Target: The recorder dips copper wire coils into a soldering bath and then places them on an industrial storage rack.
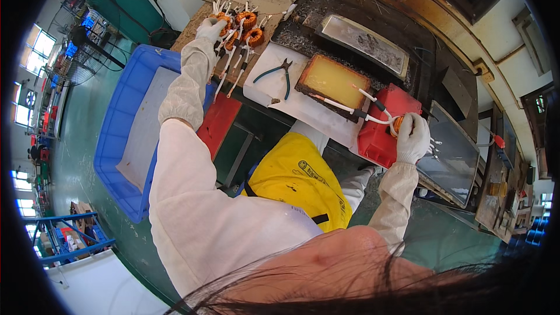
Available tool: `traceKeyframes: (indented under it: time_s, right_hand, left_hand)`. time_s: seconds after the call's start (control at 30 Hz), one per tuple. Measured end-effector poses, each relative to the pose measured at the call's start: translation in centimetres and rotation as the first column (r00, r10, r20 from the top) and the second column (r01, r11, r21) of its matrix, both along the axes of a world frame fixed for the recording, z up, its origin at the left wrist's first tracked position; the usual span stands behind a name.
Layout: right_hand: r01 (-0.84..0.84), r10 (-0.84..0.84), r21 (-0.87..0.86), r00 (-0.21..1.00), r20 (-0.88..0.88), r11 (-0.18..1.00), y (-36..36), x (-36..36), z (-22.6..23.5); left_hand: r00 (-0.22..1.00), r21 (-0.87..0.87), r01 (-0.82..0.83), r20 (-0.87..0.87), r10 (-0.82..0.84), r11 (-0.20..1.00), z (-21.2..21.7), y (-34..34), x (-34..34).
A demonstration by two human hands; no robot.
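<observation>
At the far left of the bench, my gloved left hand has its fingers curled on a copper-wound ring coil. Beside it, in the same group, stand several more coils, among them an upright ring coil, with white-sleeved leads trailing toward me. On the right, my gloved right hand grips another ring coil above a red plastic bin. White leads with black sleeves stretch left from this coil, and metal lugs poke out past the hand. My palm hides part of the coil.
Green-handled cutting pliers lie on white paper. Behind the paper are a yellowish block in a tray and a rectangular metal-topped pot. A blue tub stands to the left, near a fan. A grey panel leans at right.
</observation>
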State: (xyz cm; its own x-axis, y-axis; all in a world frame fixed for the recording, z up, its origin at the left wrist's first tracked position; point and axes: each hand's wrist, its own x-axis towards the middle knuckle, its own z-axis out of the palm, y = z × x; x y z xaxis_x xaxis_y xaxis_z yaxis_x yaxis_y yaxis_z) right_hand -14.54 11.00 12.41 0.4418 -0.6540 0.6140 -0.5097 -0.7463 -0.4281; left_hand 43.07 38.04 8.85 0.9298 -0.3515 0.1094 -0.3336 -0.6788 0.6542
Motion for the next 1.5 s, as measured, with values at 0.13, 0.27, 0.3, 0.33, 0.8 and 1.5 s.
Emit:
traceKeyframes:
  time_s: [0.13, 0.27, 0.3, 0.33, 0.8, 1.5]
  right_hand:
    - [0.001, -0.001, -0.036, 1.0, -0.01, 0.999, 0.0, 0.1, -0.1]
    - [-0.019, 0.018, -0.042, 1.0, -0.006, 0.999, 0.0, -0.1, -0.1]
    - [-0.028, 0.028, -0.039, 1.0, 0.002, 0.999, 0.1, 0.0, -0.1]
    - [-0.026, 0.026, -0.04, 1.0, 0.0, 0.999, 0.2, 0.0, 0.1]
    - [-0.005, 0.005, 0.006, 0.999, -0.051, 1.0, 0.6, 0.2, 0.6]
    - [-0.601, 0.155, 0.514, 0.729, 0.667, 0.612, 6.7, 3.9, 6.0]
  left_hand:
    - [0.995, 0.155, -0.102, 0.019, 0.1, 0.983, -1.7, -0.3, 2.1]
    - [0.991, 0.345, -0.136, 0.028, 0.134, 0.929, -2.1, -2.1, 2.2]
    - [0.985, 0.366, -0.166, 0.015, 0.172, 0.916, -2.2, -2.2, 2.4]
    - [0.978, 0.387, -0.193, 0.002, 0.209, 0.901, -2.3, -2.4, 2.4]
    - [0.953, 0.143, -0.303, 0.069, 0.296, 0.942, 2.6, -2.6, 1.1]
    - [0.286, -0.533, 0.821, 0.068, -0.956, 0.207, 11.8, -14.6, -27.0]
